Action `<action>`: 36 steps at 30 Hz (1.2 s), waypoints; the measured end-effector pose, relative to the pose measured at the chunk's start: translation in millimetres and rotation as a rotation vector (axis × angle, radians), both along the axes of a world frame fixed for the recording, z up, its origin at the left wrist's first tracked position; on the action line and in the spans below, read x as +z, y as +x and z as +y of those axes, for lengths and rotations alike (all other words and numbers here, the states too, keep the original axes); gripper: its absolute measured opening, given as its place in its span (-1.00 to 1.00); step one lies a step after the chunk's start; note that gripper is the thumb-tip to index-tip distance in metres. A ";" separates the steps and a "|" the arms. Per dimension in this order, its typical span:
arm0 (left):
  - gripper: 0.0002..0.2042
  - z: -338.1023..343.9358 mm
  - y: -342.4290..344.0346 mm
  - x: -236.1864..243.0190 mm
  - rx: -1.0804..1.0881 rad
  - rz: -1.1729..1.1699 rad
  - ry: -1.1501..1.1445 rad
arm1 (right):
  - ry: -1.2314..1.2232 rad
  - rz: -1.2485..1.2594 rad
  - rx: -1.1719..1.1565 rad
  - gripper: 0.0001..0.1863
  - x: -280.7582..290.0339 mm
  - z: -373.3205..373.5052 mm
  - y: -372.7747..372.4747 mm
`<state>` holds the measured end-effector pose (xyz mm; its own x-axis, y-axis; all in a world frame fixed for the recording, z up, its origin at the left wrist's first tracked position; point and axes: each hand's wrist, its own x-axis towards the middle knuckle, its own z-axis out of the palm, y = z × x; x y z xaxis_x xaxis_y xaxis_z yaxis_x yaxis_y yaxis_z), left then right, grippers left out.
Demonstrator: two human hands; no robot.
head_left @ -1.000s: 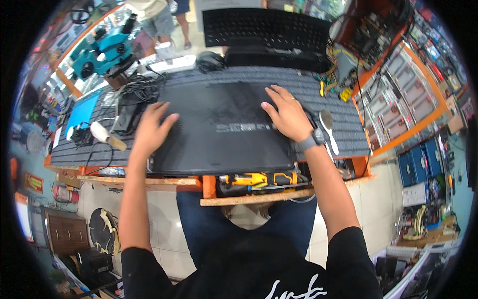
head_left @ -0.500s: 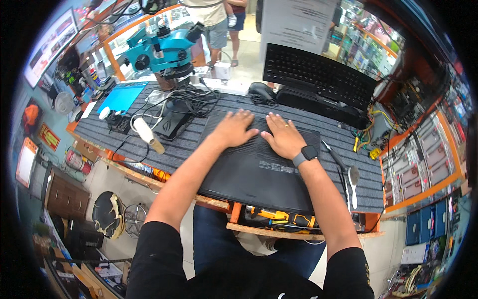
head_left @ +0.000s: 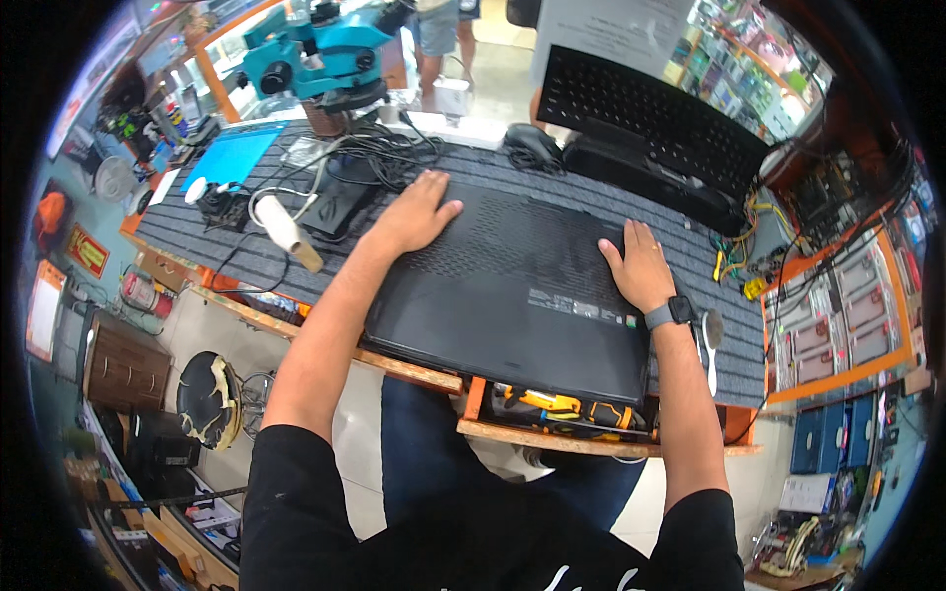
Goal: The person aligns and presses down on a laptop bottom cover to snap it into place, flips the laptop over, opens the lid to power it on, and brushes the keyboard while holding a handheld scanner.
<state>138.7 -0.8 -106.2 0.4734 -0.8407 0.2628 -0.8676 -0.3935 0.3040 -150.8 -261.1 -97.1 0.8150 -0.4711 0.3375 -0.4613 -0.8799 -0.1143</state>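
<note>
A black laptop (head_left: 498, 286) lies upside down on the bench, its vented bottom cover facing up. Along its far left edge rests my left hand (head_left: 419, 214), fingers stretched out and thumb over the vents. My right hand (head_left: 641, 268) lies flat at the right edge, fingers pointing away from me and thumb on the cover. A dark watch (head_left: 676, 311) sits on the right wrist. Just right of that wrist is a brush with a white handle (head_left: 711, 345), partly hidden by my arm.
A teal microscope (head_left: 320, 67) stands at the back left, with tangled black cables (head_left: 379, 153) below. Behind the laptop are a mouse (head_left: 532, 148) and an upright black keyboard (head_left: 645, 118). The open drawer (head_left: 572, 436) near my lap holds yellow tools. People stand beyond the bench.
My hands have moved apart, from the middle of the laptop's vents to its left and right edges. The laptop sits lower in view, and the head view has shifted.
</note>
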 end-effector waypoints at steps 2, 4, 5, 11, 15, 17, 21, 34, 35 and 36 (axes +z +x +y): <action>-0.37 -2.4 -1.7 1.5 0.000 0.027 -0.005 | 0.034 -0.038 0.025 -0.26 -2.5 -5.0 -1.7; -0.37 -1.5 -2.6 2.5 0.007 0.037 0.021 | 0.042 -0.038 0.046 -0.26 -2.0 -6.8 -2.8; -0.37 -1.0 3.2 0.5 0.004 0.018 0.032 | 0.048 -0.044 0.057 -0.26 -1.0 -9.3 0.6; -0.41 -13.5 -8.3 14.4 0.059 0.102 0.057 | 0.060 -0.131 0.027 -0.26 -26.9 -21.0 -9.0; -0.39 -21.7 -6.3 -1.5 -0.095 -0.222 -0.011 | 0.152 -0.174 0.042 -0.26 -32.7 -25.8 -11.4; -0.39 -24.8 -8.3 -3.9 -0.048 -0.152 0.001 | 0.172 -0.207 0.068 -0.27 -30.0 -26.5 -12.0; -0.35 -27.0 -8.2 -2.7 -0.028 -0.103 0.058 | 0.184 -0.224 0.058 -0.26 -35.4 -28.1 -11.8; -0.26 36.7 -100.1 13.6 0.191 -0.015 0.109 | 0.170 -0.185 -0.003 -0.27 -24.7 51.4 -70.6; -0.28 41.4 -97.7 11.7 0.179 -0.013 0.097 | 0.154 -0.179 0.005 -0.29 -21.4 53.3 -71.4; -0.31 47.3 -94.9 12.8 0.114 -0.050 0.111 | 0.078 -0.175 0.055 -0.32 -12.9 57.4 -77.0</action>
<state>43.8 46.5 -93.4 0.5563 -0.8073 0.1970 -0.8282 -0.5192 0.2110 -227.8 -203.7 -110.0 0.7721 -0.4578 0.4408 -0.3799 -0.8885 -0.2574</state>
